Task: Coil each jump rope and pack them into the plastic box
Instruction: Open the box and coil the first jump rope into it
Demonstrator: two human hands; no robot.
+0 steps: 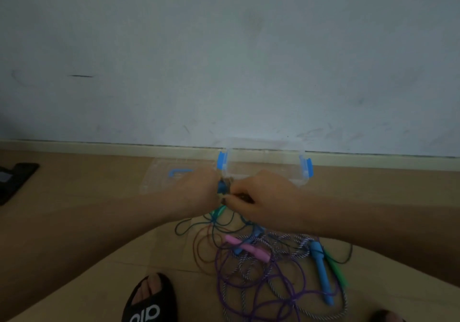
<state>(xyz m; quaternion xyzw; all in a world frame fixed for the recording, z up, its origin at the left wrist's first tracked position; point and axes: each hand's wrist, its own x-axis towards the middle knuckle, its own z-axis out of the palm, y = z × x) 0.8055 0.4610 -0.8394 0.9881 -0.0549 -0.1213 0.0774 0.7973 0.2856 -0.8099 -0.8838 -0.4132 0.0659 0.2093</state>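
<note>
Scuffed pale wall [224, 47], cream skirting board [99, 147], tan floor [74, 184], dim light.

Single head cam, looking forward-down from standing height: floor [74, 222] near, wall [224, 47] fills upper half, close range.

Both hands [196, 192] on rope [221, 187], prob. blue

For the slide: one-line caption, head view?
Both hands grip a blue-handled jump rope before the clear plastic box.
</note>
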